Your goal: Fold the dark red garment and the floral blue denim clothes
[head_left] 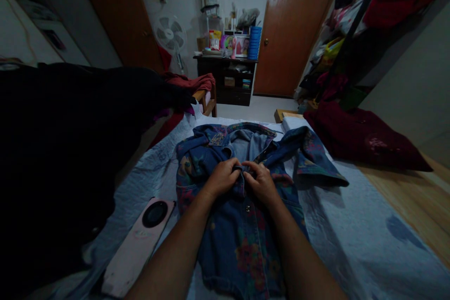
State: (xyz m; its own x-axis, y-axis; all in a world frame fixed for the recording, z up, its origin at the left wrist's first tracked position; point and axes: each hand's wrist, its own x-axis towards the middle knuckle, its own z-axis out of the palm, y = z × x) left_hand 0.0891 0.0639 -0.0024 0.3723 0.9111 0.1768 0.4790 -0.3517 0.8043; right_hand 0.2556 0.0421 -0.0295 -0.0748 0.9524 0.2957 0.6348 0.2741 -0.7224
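A blue denim jacket (pixel 228 239) with a flower pattern lies front up on the bed, its collar at the far end. Its right-hand sleeve (pixel 312 161) stretches out to the side. My left hand (pixel 225 176) pinches one front edge of the jacket, thumb and fingers closed on the cloth. Close beside it, my right hand (pixel 260 182) grips the facing front edge. Both hands meet at the middle of the front opening. Below them a metal button (pixel 248 208) shows on the front strip. The cloth between the fingertips is partly hidden.
On the light bed sheet (pixel 365 225), a pink phone (pixel 138 248) lies left of the jacket. Dark clothing (pixel 63 150) is heaped at the left. A maroon pillow (pixel 365 140) lies at the right. Beyond stand a dark cabinet (pixel 225 91) and a white fan (pixel 170 35).
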